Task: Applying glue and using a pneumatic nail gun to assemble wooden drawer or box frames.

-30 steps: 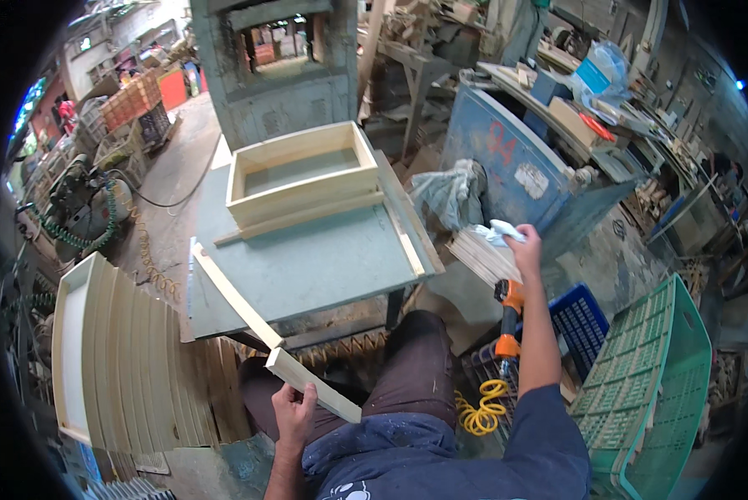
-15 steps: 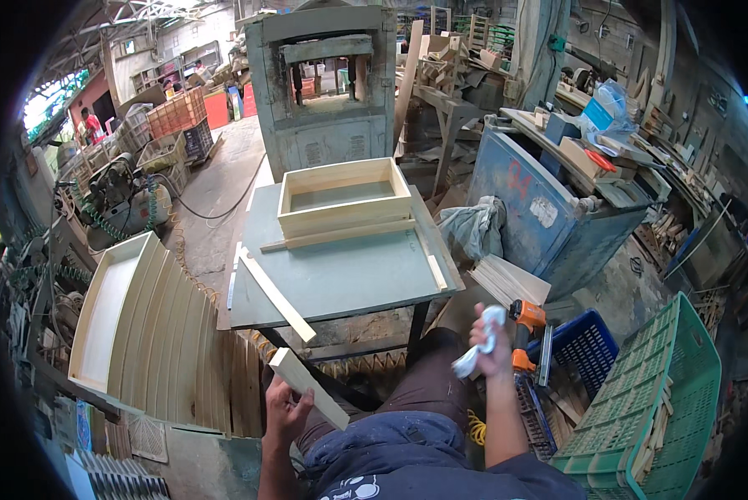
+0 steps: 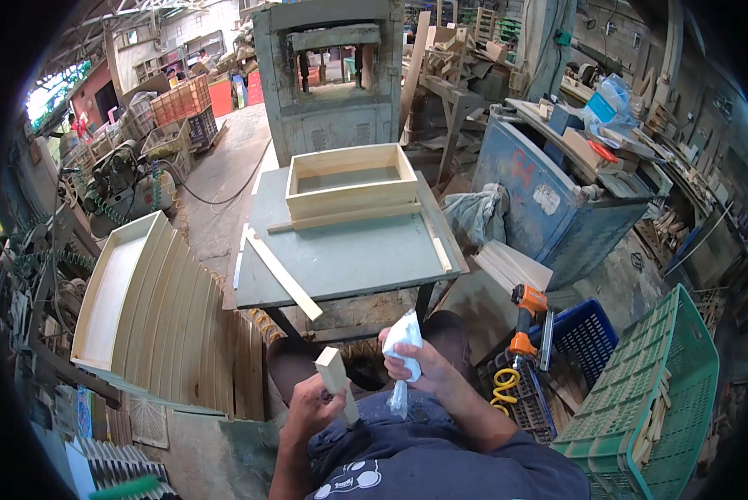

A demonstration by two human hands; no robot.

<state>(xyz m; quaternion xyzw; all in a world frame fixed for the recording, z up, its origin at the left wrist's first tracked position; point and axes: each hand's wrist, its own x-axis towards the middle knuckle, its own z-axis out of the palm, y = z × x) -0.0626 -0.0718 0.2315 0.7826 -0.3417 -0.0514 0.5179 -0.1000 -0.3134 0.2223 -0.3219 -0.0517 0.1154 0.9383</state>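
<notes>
My left hand (image 3: 312, 407) is closed round a short pale wooden board (image 3: 332, 371), held tilted with its end up over my lap. To its right, my right hand (image 3: 428, 367) grips a small plastic bag of white stuff (image 3: 404, 335), its clear twisted end hanging below the fingers. What the white stuff is, I cannot tell. Ahead of both hands stands a grey-topped table (image 3: 353, 262). On it rest a rectangular wooden frame (image 3: 353, 193), a wooden strip along the frame's near side, and a loose slanting strip (image 3: 282, 275) at the left.
At the left, several shallow wooden boxes (image 3: 161, 308) stand stacked on edge. An orange nail gun (image 3: 524, 321) with a yellow coiled hose hangs by a blue crate (image 3: 587, 342) at the right. Beyond are a green crate (image 3: 641, 400), a blue metal cabinet (image 3: 528, 200) and a grey machine (image 3: 332, 125).
My right hand has swung left and inward with the bag, from beside the nail gun to near the board. My left hand has turned the board more upright.
</notes>
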